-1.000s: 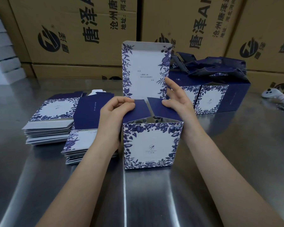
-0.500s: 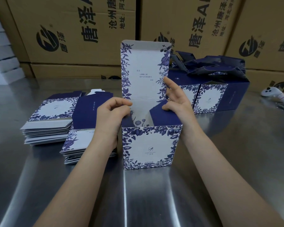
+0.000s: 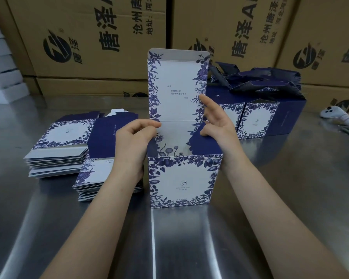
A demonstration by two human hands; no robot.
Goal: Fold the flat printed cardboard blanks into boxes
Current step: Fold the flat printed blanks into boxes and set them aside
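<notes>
The box (image 3: 184, 178) stands on the steel table (image 3: 189, 244) right between the two hands, with its open mouth level with the knuckles. The left hand (image 3: 133, 139) has its fingers curled over the left side flap (image 3: 152, 146) and is gripping it at the box's top edge. The right hand (image 3: 218, 125) is loose, fingers mostly straight. Its thumb and lower fingers rest on the right side flap (image 3: 201, 141), and the index finger points up alongside the lid (image 3: 177, 87).

The main risk, I'd say, is that right flap. Under such a light touch it sits angled rather than flat, and it could spring up. If the lid comes down on it, the tuck tongue would jam or crease the print. Both hands also work high on the box with nothing pinning the base, so a hard push at the top could skid it on that shiny steel or rock it backward, away from the wrists.

The box stands upright, mouth facing up, printed front panel facing the person. The lid rises straight up from the rear edge, above the right fingertips. With the lid raised, the long axis runs vertically.

Outside the left wrist sit two stacks of flat blanks (image 3: 56, 154). Beyond the right hand there's a cluster of folded boxes (image 3: 256, 117).
</notes>
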